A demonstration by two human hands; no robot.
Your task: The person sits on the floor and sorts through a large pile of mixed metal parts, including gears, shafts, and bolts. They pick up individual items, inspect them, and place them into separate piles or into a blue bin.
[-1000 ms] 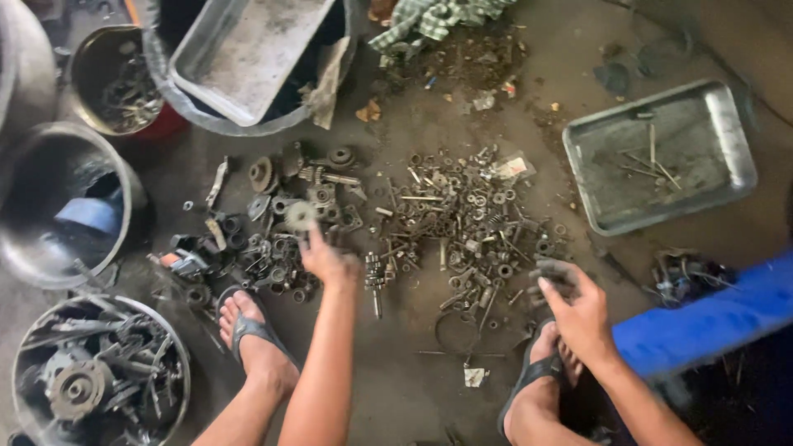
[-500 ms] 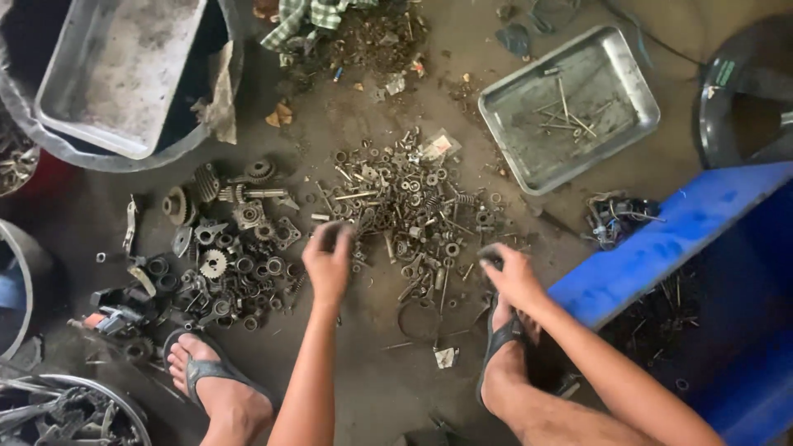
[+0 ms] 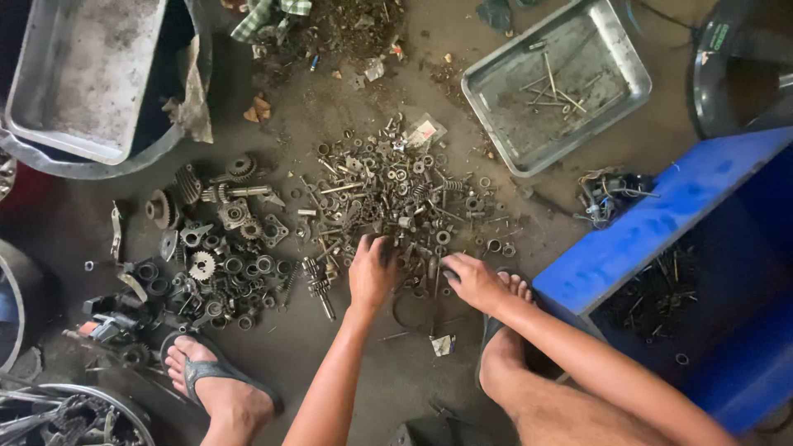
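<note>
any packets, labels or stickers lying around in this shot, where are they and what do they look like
Small clear plastic packet: top edge of the nut and bolt pile, with a white and red card inside.
Green sticker: on the dark round part, top right corner.
Crumpled white scrap: on the floor below both hands.

Packages and labels seen on the workshop floor, head view.

A small clear plastic packet with a white and red label (image 3: 424, 132) is seen lying at the far edge of the heap of nuts and bolts (image 3: 396, 194). A small crumpled white paper wrapper (image 3: 443, 345) is noted on the bare floor just beside the sandalled right foot (image 3: 504, 330). A small green sticker (image 3: 721, 35) is seen on the rim of the dark round container (image 3: 743, 74) at the top right. No screens or signs are observed.
</note>
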